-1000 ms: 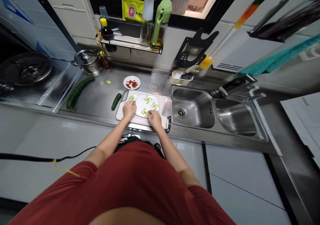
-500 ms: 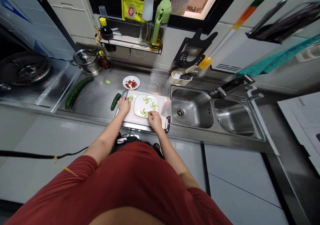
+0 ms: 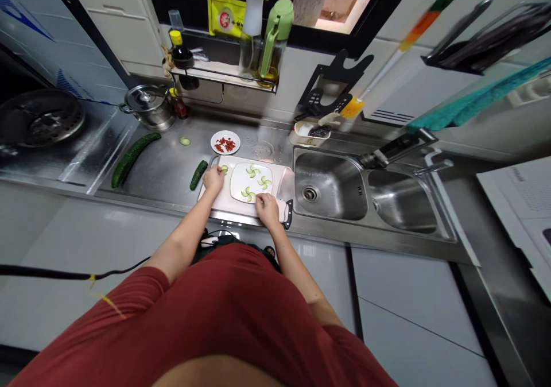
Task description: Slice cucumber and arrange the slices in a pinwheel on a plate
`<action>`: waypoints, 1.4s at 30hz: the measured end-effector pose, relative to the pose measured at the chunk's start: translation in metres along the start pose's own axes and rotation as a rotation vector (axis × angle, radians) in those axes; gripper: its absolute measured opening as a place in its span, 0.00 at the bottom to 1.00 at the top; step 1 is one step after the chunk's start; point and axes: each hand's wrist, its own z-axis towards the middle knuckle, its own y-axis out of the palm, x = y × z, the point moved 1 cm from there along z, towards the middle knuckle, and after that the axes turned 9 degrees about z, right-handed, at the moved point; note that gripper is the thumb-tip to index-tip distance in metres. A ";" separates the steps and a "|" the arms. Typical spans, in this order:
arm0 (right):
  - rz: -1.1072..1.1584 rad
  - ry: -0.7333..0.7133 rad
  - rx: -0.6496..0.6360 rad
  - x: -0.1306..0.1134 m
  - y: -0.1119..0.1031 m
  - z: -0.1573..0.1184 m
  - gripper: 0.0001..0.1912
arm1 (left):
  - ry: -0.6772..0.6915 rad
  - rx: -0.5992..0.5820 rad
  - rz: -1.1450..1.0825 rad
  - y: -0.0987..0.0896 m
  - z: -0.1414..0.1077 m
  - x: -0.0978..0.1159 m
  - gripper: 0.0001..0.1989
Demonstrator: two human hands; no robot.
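My left hand (image 3: pixel 213 178) is at the left end of a pale cutting board (image 3: pixel 230 205), its fingers pinched at a cucumber slice (image 3: pixel 224 170). A white plate (image 3: pixel 241 171) rests on the board with thin green cucumber slices (image 3: pixel 252 170) laid in several pinwheel shapes. My right hand (image 3: pixel 267 208) is at the plate's lower right edge, close to the lowest pinwheel. Its fingers are curled together, and what they hold, if anything, is hidden. A short piece of cucumber (image 3: pixel 198 175) lies just left of the board.
Behind the board is a small white dish (image 3: pixel 236 138) of chopped red pieces. A long cucumber (image 3: pixel 134 158) and a cut cucumber end (image 3: pixel 185 141) lie on the left counter. A knife handle (image 3: pixel 288 213) sits at the board's right corner, beside the sink (image 3: pixel 329 189).
My left fingers have drawn together at the cucumber slices, and less of the green shows beside them. My right hand has barely shifted at the plate's edge.
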 end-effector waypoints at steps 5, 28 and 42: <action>0.009 0.016 -0.005 0.001 0.001 0.000 0.12 | -0.047 0.023 -0.153 -0.002 -0.003 -0.001 0.10; 0.163 -0.086 0.066 -0.057 -0.027 0.023 0.16 | 0.347 -0.400 -0.943 -0.041 -0.075 0.053 0.15; 0.228 0.006 0.067 -0.058 -0.032 0.026 0.13 | 0.308 -0.579 -0.989 -0.037 -0.086 0.060 0.21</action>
